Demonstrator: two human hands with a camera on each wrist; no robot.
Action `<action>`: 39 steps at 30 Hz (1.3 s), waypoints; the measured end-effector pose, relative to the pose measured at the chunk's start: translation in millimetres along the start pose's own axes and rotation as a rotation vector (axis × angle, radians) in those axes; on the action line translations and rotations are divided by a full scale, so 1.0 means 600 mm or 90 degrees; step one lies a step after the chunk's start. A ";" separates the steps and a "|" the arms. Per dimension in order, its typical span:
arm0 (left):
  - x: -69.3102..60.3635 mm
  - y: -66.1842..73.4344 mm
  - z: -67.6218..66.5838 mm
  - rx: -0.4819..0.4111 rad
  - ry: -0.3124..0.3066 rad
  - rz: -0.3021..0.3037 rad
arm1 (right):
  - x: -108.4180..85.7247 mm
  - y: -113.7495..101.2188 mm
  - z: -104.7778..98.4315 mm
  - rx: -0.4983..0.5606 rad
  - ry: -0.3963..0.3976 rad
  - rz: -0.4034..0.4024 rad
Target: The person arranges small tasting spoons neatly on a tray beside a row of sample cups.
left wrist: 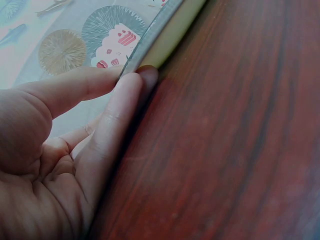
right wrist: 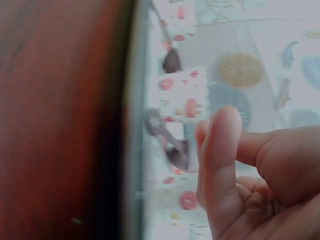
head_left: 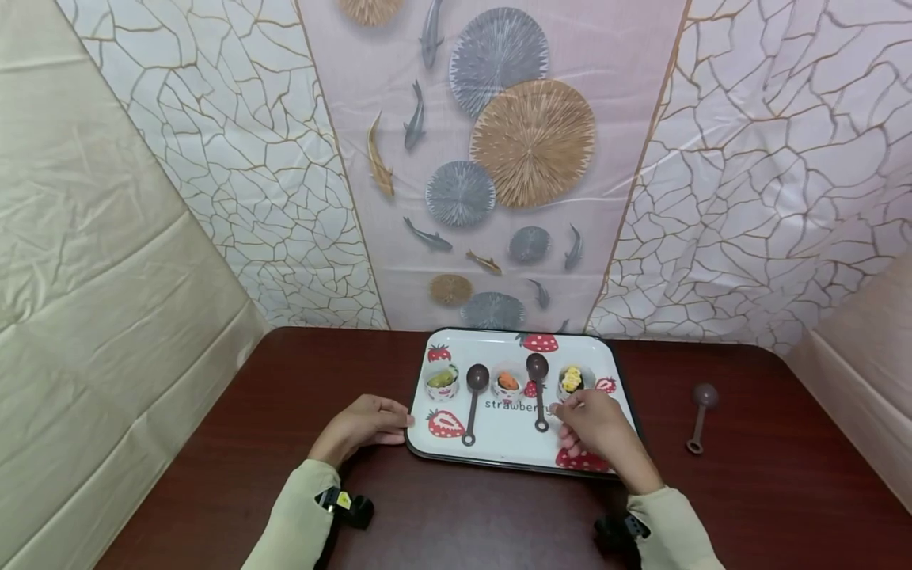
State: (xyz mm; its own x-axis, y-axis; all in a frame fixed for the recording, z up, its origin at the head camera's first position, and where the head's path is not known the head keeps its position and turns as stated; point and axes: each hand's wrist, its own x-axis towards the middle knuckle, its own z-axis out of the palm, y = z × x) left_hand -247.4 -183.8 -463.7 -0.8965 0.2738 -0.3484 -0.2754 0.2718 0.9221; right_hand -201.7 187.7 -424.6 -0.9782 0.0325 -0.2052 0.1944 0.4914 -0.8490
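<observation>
At the left edge of a white strawberry-print tray (head_left: 499, 447), my left hand (head_left: 362, 426) pinches the rim between thumb and fingers; the left wrist view shows this grip up close. Three small paper cups stand on the tray: one with green pieces (head_left: 442, 388), one with orange pieces (head_left: 508, 389), one with yellow and dark pieces (head_left: 572, 378). Two brown measuring spoons lie between them, a left spoon (head_left: 473, 405) and a right spoon (head_left: 539, 392). My right hand (head_left: 598, 423) hovers over the tray's right part, beside the right spoon, nothing visible between its fingers.
A third brown measuring spoon (head_left: 701, 419) lies on the dark red wooden table (head_left: 741, 491), right of the tray. Patterned cloth (head_left: 499, 261) hangs behind the table's far edge, with plain beige cloth (head_left: 128, 332) on the left side.
</observation>
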 end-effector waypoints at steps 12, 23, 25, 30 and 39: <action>0.001 0.000 -0.001 0.005 -0.001 -0.002 | -0.040 -0.024 -0.069 -0.058 0.034 -0.070; -0.001 0.003 0.002 0.010 -0.005 -0.003 | -0.037 0.030 -0.134 -0.103 0.032 -0.054; -0.001 0.004 0.001 0.010 -0.004 -0.002 | -0.033 0.034 -0.144 -0.103 0.047 -0.060; 0.003 0.002 -0.002 0.001 -0.002 0.002 | -0.031 0.054 -0.177 -0.199 0.089 -0.048; 0.007 -0.005 0.000 -0.004 -0.009 0.004 | -0.027 0.096 -0.209 -0.289 0.113 0.014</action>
State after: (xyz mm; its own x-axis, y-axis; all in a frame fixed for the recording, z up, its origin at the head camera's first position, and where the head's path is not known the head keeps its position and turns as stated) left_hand -250.7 -183.6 -467.9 -0.8935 0.2884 -0.3443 -0.2712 0.2645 0.9255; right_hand -183.9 324.6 -408.9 -0.9793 0.1753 -0.1011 0.2020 0.8173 -0.5397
